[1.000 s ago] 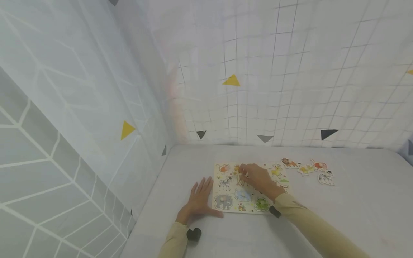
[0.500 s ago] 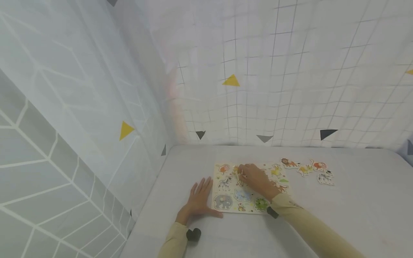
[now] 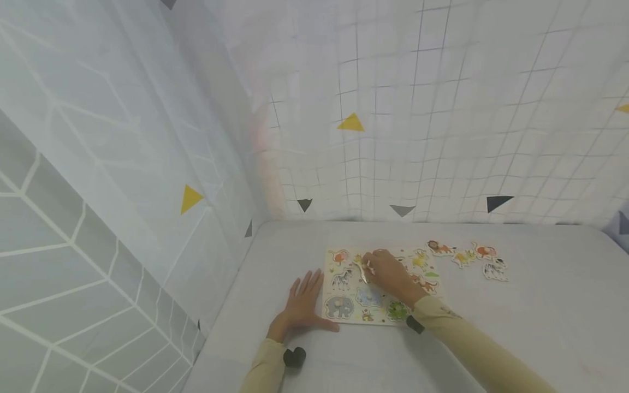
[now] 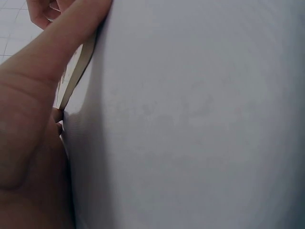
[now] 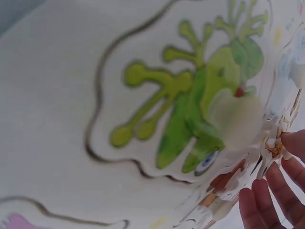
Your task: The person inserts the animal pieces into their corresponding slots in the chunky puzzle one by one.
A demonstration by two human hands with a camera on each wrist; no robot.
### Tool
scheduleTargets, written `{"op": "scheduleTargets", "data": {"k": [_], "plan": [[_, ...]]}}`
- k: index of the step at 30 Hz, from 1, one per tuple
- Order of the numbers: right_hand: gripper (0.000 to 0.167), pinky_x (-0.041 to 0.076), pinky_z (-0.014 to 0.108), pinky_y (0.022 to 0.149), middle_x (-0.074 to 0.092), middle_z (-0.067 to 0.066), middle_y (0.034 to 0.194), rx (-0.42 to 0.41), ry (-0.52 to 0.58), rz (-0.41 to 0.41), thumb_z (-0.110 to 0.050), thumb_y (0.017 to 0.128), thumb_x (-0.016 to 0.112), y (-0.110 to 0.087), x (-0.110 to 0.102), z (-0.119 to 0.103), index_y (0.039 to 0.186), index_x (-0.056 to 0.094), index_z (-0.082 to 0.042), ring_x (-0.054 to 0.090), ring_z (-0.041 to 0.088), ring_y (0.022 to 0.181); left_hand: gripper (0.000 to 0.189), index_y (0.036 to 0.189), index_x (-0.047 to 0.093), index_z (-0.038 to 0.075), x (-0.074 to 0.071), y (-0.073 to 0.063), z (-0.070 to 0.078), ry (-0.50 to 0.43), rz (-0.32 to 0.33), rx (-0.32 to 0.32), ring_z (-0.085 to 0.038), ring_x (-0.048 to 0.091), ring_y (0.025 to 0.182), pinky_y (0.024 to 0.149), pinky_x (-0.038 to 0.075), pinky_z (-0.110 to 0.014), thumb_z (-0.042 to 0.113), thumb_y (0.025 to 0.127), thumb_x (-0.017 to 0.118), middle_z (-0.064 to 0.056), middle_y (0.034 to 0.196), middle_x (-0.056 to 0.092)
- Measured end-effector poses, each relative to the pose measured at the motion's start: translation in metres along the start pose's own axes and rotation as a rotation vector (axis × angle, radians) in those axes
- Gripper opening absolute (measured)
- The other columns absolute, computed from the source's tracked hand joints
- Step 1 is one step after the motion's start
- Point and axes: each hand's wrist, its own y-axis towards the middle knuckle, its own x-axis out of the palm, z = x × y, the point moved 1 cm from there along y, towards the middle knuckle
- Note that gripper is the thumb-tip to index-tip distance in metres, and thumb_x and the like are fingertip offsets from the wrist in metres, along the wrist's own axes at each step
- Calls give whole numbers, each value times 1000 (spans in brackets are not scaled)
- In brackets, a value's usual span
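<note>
My right hand [image 3: 390, 275] pinches the giraffe piece [image 3: 362, 272] over the puzzle board [image 3: 354, 323], my left hand [image 3: 306, 307] lies spread around its near corner, and I expect the piece light and stiff, best held by a knob.

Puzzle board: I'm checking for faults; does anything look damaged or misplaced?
No damage shows. The lion, monkey, zebra and yellow animal pieces lie loose beside the puzzle board; the giraffe piece tilts in the right hand.

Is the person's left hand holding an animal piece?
No, the left hand lies with fingers spread at a corner of the puzzle board.
</note>
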Motion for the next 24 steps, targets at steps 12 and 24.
{"op": "scheduleTargets", "data": {"k": [12, 24], "plan": [[15, 59, 30, 72, 63, -1, 86, 18, 2, -72, -13, 92, 75, -1, 0, 1, 106, 73, -10, 60, 13, 84, 142, 166, 8, 11, 5, 3, -4, 20, -13, -23, -29, -1, 165, 134, -2, -58, 74, 64, 83, -3, 177, 4], [16, 57, 31, 71, 61, 1, 86, -4, 15, -77, -12, 90, 75, -4, 1, 6, 106, 75, -9, 54, 11, 81, 139, 165, 11, 6, -7, -3, 5, -19, -18, 5, -35, 3, 164, 133, 1, -61, 67, 66, 87, -10, 176, 8]]}}
